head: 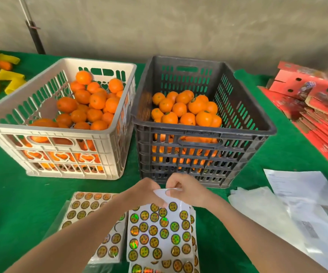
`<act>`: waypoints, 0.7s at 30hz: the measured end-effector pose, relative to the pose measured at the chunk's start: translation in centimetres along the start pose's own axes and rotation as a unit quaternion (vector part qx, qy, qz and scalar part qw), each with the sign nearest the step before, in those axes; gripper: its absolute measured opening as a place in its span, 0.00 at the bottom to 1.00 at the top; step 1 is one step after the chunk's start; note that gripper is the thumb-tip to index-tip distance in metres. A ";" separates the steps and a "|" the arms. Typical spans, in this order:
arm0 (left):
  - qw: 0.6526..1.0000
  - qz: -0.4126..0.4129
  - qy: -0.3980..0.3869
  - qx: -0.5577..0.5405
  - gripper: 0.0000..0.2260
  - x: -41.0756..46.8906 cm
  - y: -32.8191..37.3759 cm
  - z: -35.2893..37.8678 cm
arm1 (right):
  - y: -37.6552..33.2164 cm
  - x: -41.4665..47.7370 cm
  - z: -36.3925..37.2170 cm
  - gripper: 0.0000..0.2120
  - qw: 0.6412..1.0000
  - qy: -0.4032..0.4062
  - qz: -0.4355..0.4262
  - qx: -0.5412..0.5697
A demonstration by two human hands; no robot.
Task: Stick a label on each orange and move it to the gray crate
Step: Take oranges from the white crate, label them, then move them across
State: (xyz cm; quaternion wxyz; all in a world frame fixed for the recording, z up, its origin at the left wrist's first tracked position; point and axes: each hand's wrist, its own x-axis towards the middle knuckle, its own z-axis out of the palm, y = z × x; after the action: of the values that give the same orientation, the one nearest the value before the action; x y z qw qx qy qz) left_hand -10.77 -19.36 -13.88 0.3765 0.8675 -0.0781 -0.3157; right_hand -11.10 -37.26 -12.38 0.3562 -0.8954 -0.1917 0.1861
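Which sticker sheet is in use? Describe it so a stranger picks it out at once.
Start at the gray crate on the green table and look just in front. The sticker sheet is the one whose upper edge the left hand and right hand pinch. Unlike the stack to its left, its top is lifted and curled.

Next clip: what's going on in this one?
A person is working at a green table on labelling oranges. The left hand and right hand both pinch the top edge of a sticker sheet, apparently working a label loose. Neither hand holds an orange. The white crate and the gray crate stand side by side, each holding a pile of oranges. More sheets lie on the table beside and under the held one.
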 end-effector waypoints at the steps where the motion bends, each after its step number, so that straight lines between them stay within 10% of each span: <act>1: 1.000 -0.004 -0.003 -0.018 0.12 0.1 0.2 -0.2 | 0.3 -0.5 0.1 0.05 0.999 0.036 -0.014 -0.030; 6: 0.997 -0.013 -0.032 -0.063 0.05 0.1 0.5 -1.1 | 1.2 -2.8 1.5 0.10 0.952 0.230 -0.124 -0.162; 15: 0.979 -0.043 -0.068 -0.188 0.09 0.5 0.0 -1.0 | 2.3 -3.3 4.3 0.08 0.925 0.276 -0.186 -0.183; 21: 0.994 -0.005 -0.072 -0.080 0.07 1.1 -0.5 -0.4 | 1.6 -3.6 3.9 0.04 0.949 0.248 -0.161 -0.107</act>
State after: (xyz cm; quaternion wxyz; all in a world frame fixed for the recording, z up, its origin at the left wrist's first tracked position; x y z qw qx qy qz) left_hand -9.69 -19.18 -14.61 0.4366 0.8100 -0.0754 -0.3842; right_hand -15.67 -37.84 -15.47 0.3197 -0.9035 -0.2574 -0.1235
